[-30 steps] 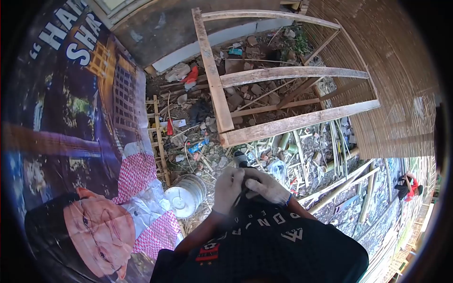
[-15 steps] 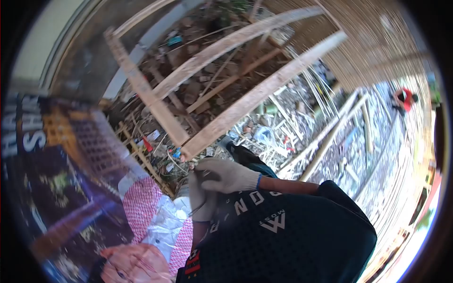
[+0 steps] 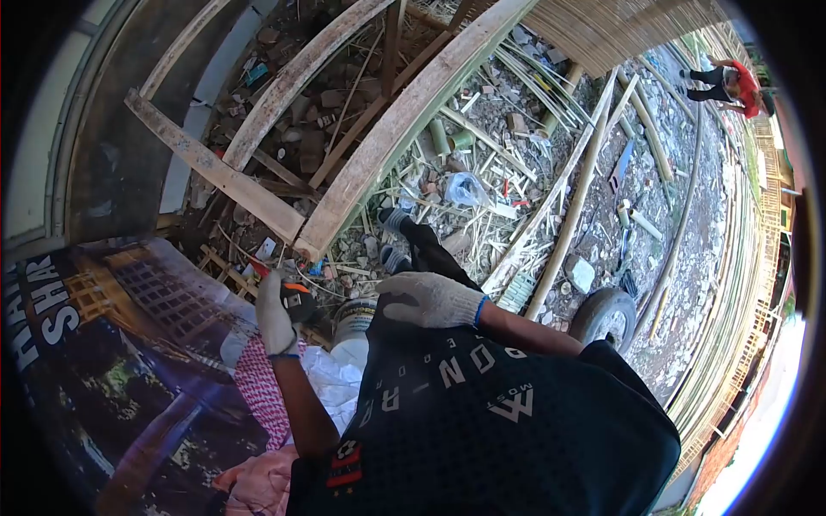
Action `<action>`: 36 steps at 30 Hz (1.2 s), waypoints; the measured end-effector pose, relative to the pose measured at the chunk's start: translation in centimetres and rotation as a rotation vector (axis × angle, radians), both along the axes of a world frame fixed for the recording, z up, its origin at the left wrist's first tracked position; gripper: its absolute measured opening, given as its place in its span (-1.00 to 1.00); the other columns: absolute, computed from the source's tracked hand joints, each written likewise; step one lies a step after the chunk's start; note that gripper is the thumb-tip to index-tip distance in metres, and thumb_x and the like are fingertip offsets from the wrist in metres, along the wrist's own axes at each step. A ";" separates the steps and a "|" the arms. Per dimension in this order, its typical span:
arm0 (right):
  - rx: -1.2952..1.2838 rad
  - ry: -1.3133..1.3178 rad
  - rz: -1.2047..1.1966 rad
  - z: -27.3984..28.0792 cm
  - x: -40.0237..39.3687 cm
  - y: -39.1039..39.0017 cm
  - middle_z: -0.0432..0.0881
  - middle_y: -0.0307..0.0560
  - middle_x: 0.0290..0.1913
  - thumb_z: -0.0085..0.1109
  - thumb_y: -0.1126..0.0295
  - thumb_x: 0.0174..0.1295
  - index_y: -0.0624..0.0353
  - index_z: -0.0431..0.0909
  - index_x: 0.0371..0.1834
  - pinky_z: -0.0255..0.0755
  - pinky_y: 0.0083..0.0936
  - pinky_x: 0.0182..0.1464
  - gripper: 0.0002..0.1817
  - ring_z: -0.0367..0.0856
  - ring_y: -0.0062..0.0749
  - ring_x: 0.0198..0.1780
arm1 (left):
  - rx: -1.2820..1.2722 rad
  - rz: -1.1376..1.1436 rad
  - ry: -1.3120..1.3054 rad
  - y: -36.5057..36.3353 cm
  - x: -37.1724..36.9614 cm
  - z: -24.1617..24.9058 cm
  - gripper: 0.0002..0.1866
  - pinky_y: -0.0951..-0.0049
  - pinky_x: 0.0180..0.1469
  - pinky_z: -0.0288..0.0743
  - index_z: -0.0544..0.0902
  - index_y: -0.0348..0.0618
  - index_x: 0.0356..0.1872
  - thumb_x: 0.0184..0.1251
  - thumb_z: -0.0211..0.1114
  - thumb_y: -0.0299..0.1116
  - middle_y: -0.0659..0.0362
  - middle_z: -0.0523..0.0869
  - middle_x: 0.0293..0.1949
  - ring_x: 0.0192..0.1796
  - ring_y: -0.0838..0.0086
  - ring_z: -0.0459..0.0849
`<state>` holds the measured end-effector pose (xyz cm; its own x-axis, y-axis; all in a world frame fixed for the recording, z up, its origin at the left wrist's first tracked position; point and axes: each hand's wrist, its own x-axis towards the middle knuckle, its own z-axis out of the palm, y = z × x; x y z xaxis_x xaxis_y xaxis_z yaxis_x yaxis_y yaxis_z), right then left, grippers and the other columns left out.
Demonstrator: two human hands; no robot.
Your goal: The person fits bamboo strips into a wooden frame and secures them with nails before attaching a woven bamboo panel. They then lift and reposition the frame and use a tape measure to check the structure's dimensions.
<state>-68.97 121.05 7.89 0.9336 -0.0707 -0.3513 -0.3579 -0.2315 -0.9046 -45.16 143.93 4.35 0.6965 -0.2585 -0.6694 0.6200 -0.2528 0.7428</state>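
My left hand (image 3: 274,316), in a white knit glove with a blue cuff edge, is closed round a black and orange tape measure (image 3: 301,305) at the left. My right hand (image 3: 434,301), gloved the same way, is in front of my dark shirt (image 3: 516,413). Its thumb stands apart from the fingers, and I see nothing in it. Just beyond both hands is the near corner of a rough wooden frame (image 3: 310,232). A white bucket (image 3: 353,331) stands between my hands, partly hidden by my shirt.
A printed banner (image 3: 129,344) covers the left side. Rubble, bamboo scraps and a plastic bag (image 3: 465,189) litter the ground around my feet. Long bamboo poles (image 3: 572,206) and a wheel (image 3: 605,316) lie to the right. A person in red (image 3: 740,86) is farther off.
My hands were close together and have separated. The left went out to the left, and the tape measure now shows in it. My view shifted, bringing the wheel and bucket into sight.
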 end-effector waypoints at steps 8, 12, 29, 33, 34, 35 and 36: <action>-0.151 0.080 -0.152 -5.5 -4.8 2.5 0.69 0.22 0.23 0.23 0.03 0.49 0.22 0.62 0.32 0.53 -0.16 0.35 -0.46 0.67 0.10 0.27 | 0.741 -0.829 -0.625 -7.4 6.2 0.2 -0.13 0.07 -0.01 0.55 0.78 -0.39 -0.23 0.51 0.04 0.43 -0.24 0.76 -0.31 -0.14 -0.18 0.72; -0.194 0.060 -0.243 -7.4 -6.1 2.8 0.72 0.23 0.15 0.20 0.00 0.48 0.19 0.63 0.28 0.52 -0.10 0.32 -0.48 0.68 0.16 0.22 | 0.807 -0.881 -0.624 -9.3 6.7 1.0 -0.10 0.00 -0.04 0.57 0.82 -0.37 -0.25 0.42 0.11 0.49 -0.20 0.81 -0.33 -0.13 -0.11 0.79; -0.141 0.135 -0.503 -12.3 -9.6 2.4 0.75 0.23 0.11 0.21 0.00 0.45 0.19 0.67 0.22 0.55 -0.08 0.28 -0.49 0.70 0.14 0.21 | 0.916 -0.896 -0.591 -9.1 7.5 -0.5 0.05 0.01 0.01 0.54 0.77 -0.53 -0.15 0.40 0.04 0.58 -0.26 0.81 -0.21 -0.07 -0.14 0.77; -0.118 0.163 -0.631 -11.2 -11.9 -1.0 0.77 0.21 0.13 0.20 0.00 0.47 0.20 0.67 0.23 0.53 -0.14 0.32 -0.48 0.71 0.13 0.23 | 0.849 -0.793 -0.549 -9.3 5.7 0.3 -0.02 0.14 -0.22 0.61 0.80 -0.42 -0.40 0.44 0.04 0.54 -0.03 0.79 -0.50 -0.36 0.15 0.81; -0.137 0.169 -0.643 -10.8 -12.3 -2.3 0.77 0.21 0.12 0.19 0.00 0.47 0.20 0.67 0.22 0.54 -0.15 0.32 -0.49 0.71 0.13 0.22 | 0.824 -0.770 -0.535 -9.3 5.1 0.5 -0.04 0.14 -0.22 0.61 0.80 -0.41 -0.40 0.46 0.05 0.52 -0.02 0.79 -0.50 -0.36 0.16 0.81; -0.158 0.175 -0.656 -10.1 -12.6 -3.8 0.78 0.21 0.11 0.19 0.00 0.48 0.19 0.68 0.22 0.54 -0.15 0.31 -0.49 0.71 0.12 0.22 | 0.797 -0.746 -0.522 -9.6 4.6 1.1 -0.07 0.15 -0.21 0.62 0.80 -0.40 -0.40 0.47 0.06 0.49 0.00 0.80 -0.50 -0.36 0.18 0.81; -0.180 0.180 -0.669 -9.6 -12.8 -5.5 0.78 0.22 0.11 0.18 0.00 0.48 0.19 0.68 0.21 0.54 -0.16 0.31 -0.49 0.72 0.12 0.22 | 0.769 -0.722 -0.509 -9.9 4.0 1.6 -0.09 0.15 -0.21 0.62 0.80 -0.38 -0.41 0.48 0.08 0.47 0.01 0.80 -0.50 -0.36 0.20 0.82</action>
